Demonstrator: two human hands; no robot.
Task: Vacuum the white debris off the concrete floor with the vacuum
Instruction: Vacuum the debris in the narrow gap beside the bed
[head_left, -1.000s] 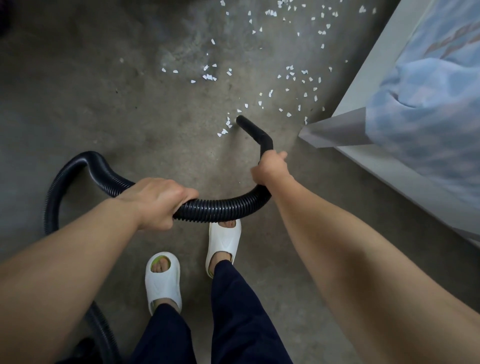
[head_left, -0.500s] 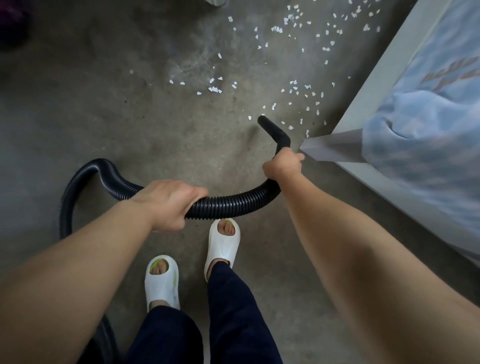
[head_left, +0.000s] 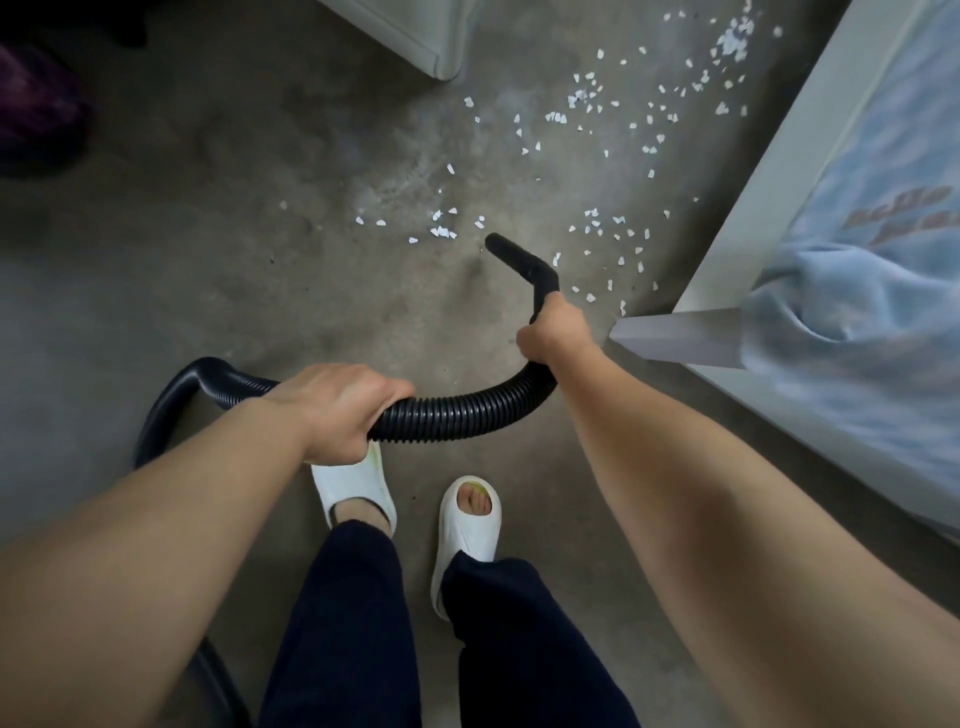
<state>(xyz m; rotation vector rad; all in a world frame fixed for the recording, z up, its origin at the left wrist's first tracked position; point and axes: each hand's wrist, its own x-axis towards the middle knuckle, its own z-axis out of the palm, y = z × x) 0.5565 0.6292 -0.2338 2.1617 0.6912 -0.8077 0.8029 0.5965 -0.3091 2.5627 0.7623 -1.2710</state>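
**Corrugated vacuum hose being held in both hands**

The left arm is being stretched forward and down, and the hose is being gripped from above by the left hand, fingers curled fully round it. Further right, the rigid end below the bent nozzle is being clasped by the right hand, fingers wrapped tight. The nozzle tip is being pointed at the concrete floor, just beside the scattered white debris.

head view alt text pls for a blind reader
Seen from above, a person grips a black ribbed vacuum hose with both hands: the left hand mid-hose, the right hand at the base of the black angled nozzle, whose tip points at small white debris flecks scattered on the grey concrete floor. White slippers show below.
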